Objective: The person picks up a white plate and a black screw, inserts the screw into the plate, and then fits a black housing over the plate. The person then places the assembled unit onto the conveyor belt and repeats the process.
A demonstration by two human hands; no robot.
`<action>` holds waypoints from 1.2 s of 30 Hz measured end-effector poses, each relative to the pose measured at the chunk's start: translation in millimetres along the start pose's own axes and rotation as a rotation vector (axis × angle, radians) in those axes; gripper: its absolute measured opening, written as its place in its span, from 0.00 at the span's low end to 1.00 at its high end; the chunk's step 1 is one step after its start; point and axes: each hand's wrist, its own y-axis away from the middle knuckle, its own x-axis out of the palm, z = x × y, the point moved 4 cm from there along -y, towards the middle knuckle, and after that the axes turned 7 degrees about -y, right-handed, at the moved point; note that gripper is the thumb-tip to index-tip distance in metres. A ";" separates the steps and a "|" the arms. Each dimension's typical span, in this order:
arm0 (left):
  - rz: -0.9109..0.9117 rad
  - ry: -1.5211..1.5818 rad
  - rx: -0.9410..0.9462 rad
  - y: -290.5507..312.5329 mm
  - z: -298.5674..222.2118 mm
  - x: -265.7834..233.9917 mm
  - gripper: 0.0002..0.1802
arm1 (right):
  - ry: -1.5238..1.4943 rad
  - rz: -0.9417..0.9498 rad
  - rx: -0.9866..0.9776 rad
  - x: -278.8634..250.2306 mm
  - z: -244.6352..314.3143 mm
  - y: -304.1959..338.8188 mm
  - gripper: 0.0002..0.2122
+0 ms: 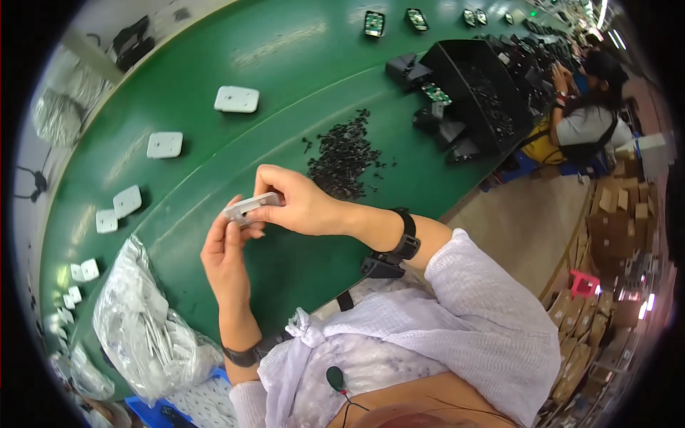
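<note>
Both your hands pinch one flat grey plastic plate (251,206) above the green conveyor belt (285,107) — left hand (225,257) from below, right hand (300,207) from above, fingers closed on its edges. A loose grip could drop it among the small black parts (342,157). Clear bag (143,321) lower left; brown cartons (614,214) right.

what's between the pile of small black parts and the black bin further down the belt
In the head view, the stretch between the pile of small black parts and the black bin is bare green belt; only a few stray black bits lie near the pile.
</note>
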 end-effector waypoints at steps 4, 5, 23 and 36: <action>-0.084 -0.031 -0.002 -6.8 -1.1 -19.4 0.14 | 0.393 -0.105 -0.185 -36.2 40.5 12.7 0.16; -0.130 -0.230 0.008 -10.9 8.7 -42.1 0.12 | 0.867 -0.239 -0.520 -54.1 56.6 20.5 0.18; -0.297 -1.547 0.130 7.5 -12.7 -20.2 0.22 | 1.143 -0.187 -0.317 -132.5 76.5 8.0 0.16; -0.284 -1.258 0.434 48.0 -5.2 -38.4 0.30 | 1.078 0.245 -0.634 -12.0 44.0 -15.8 0.16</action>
